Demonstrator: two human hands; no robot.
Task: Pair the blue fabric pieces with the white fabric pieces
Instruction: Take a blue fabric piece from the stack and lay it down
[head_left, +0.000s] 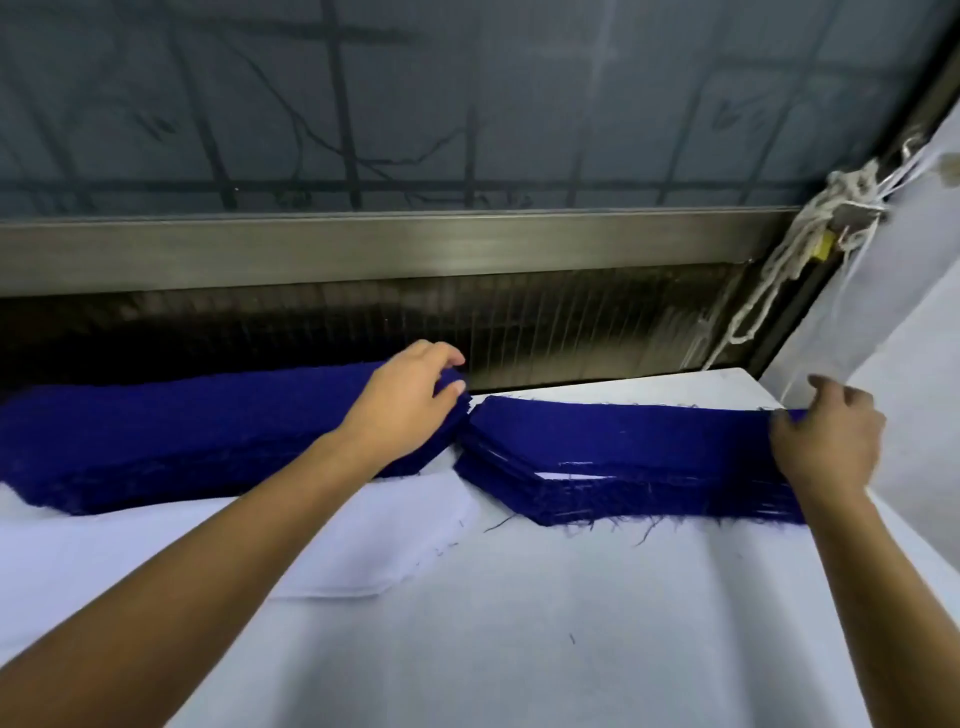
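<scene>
Two stacks of dark blue fabric pieces lie along the far side of the table. The left blue stack (171, 436) is thick and long. My left hand (402, 402) rests on its right end, thumb and fingers pinching the top corner there. The right blue stack (623, 457) has frayed edges, with thin white pieces showing between its layers. My right hand (826, 441) grips the right end of its top blue piece. A flat stack of white fabric pieces (374, 540) with an angled corner lies in front of the left stack.
A white cloth (571, 649) covers the table. A metal window rail (363, 249) and dark grille run behind the stacks. A white curtain (904, 291) and knotted white cord (810, 228) hang at the right.
</scene>
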